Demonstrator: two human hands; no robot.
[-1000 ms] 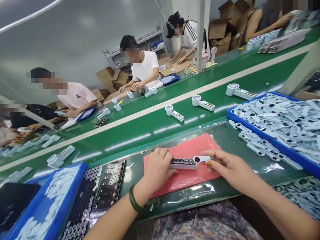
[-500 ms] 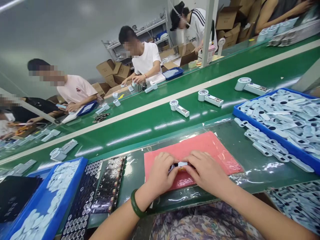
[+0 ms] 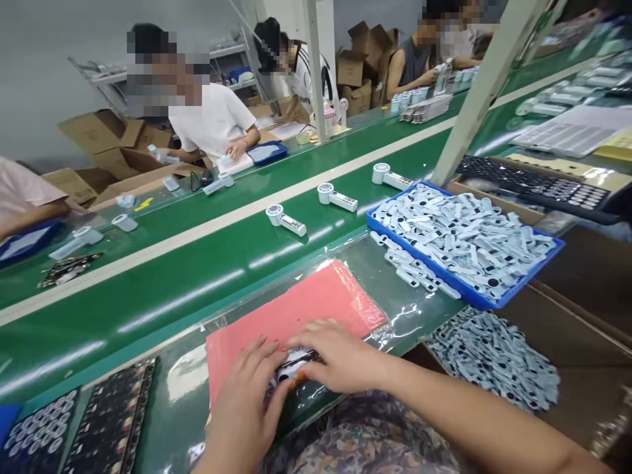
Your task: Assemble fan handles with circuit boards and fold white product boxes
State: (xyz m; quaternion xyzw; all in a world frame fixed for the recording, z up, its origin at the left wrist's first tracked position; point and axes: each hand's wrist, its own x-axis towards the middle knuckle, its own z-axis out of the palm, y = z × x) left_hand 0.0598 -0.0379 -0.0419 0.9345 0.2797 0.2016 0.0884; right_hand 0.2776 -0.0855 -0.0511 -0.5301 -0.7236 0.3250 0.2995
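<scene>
Between my two hands is a small elongated piece with a dark and whitish face, mostly covered by fingers. My left hand grips its left end with thumb and fingers. On the right end, the fingers and thumb of my right hand are closed round it. Both hands are over the front edge of a pink-red sheet on the workbench. Exactly what the piece is, I cannot make out.
A blue tray heaped with pale blue strips stands right, loose strips beside it. More fill a box below. Handheld fans lie on the green belt. Circuit boards lie left. Co-workers sit opposite.
The view has swung to the right, so the bench and belt appear shifted left. The held piece is nearer the sheet's front edge and shows more of its dark face.
</scene>
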